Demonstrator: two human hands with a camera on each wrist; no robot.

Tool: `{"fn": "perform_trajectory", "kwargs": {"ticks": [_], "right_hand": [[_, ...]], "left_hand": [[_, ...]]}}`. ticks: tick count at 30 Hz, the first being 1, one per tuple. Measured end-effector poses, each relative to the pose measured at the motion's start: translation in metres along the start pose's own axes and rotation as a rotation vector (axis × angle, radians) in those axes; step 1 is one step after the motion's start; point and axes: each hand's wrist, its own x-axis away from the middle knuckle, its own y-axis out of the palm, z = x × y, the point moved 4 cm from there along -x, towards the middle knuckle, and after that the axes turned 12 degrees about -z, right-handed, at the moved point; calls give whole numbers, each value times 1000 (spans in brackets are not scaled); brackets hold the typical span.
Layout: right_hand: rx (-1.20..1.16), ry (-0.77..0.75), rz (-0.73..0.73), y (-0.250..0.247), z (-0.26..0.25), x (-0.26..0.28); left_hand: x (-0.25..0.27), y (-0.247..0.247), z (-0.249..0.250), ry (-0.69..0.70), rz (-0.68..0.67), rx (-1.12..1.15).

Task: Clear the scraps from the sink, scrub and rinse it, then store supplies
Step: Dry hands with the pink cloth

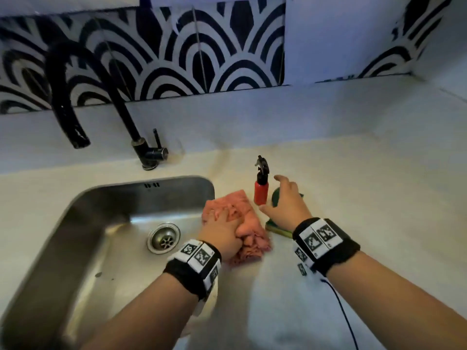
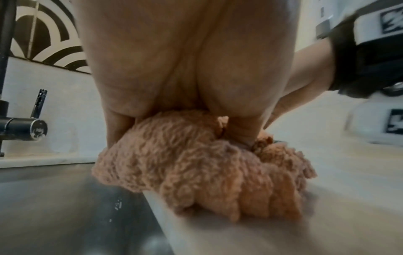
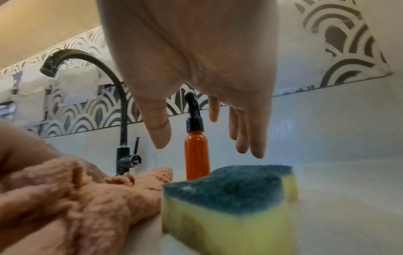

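A pink fluffy cloth (image 1: 237,208) lies bunched on the right rim of the steel sink (image 1: 83,223). My left hand (image 1: 222,232) grips the cloth (image 2: 207,172), fingers and thumb sunk into its folds. To its right on the counter stands a small red spray bottle (image 1: 260,192) with a black trigger head. A green-and-yellow sponge (image 1: 274,229) lies just right of the cloth. My right hand (image 1: 270,193) hovers open above the sponge (image 3: 229,189), thumb and fingers spread on either side of the bottle (image 3: 197,155) without touching it.
The sink basin looks wet, with a round drain (image 1: 163,238) in its floor and a few dark specks at the near left. A black curved faucet (image 1: 75,97) rises behind it. Pale counter (image 1: 366,185) extends right. A thin black cable (image 1: 341,311) hangs from my right wristband.
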Motion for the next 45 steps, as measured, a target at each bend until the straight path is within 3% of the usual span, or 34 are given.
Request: {"fn": "perform_trajectory", "kwargs": {"ticks": [6, 14, 20, 26, 36, 45], "right_hand": [[205, -76, -160, 9, 2, 66], [412, -224, -352, 57, -28, 148], [362, -241, -519, 115, -37, 193], [355, -403, -639, 183, -63, 222], [380, -443, -659, 300, -203, 241], [569, -603, -694, 368, -311, 200]], "left_hand": [[61, 60, 25, 58, 9, -57], [114, 110, 45, 165, 18, -24], [152, 136, 27, 200, -21, -154], [189, 158, -45, 258, -18, -141], [262, 146, -216, -21, -32, 70], [286, 128, -339, -225, 17, 62]]}}
